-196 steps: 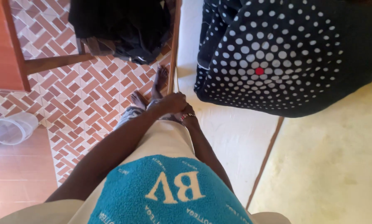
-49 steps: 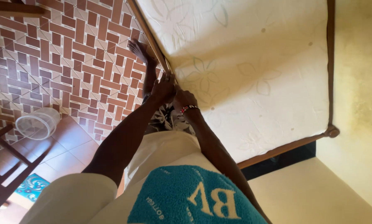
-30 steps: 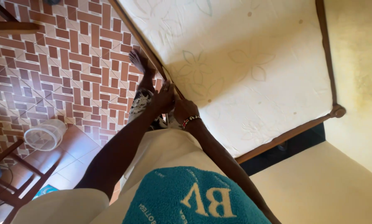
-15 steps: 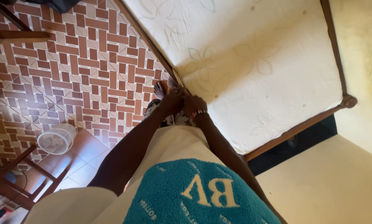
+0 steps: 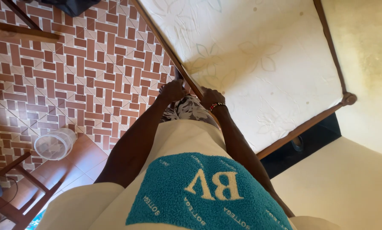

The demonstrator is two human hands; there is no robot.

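Left hand [image 5: 172,90]: grip clamped on the wooden bed rail [image 5: 165,47], centre of frame.
Right hand [image 5: 211,99]: grip clamped on the same rail, just beside.
Mattress [image 5: 259,51]: bare, upper right.

1. Mattress [image 5: 259,55]: cream quilted cloth, matt, with stitched flower outlines.
2. Bed frame [image 5: 191,81]: brown wood rail, smooth, slight sheen.
3. Floor [image 5: 71,76]: ceramic tiles in a brown-and-white brick pattern, faintly glossy.
4. Container [image 5: 54,144], near left: translucent plastic.
5. Shirt panel [image 5: 208,191]: teal terry cloth, rough pile.
6. Wall [image 5: 365,38], far right: yellowish matt plaster, blotchy.
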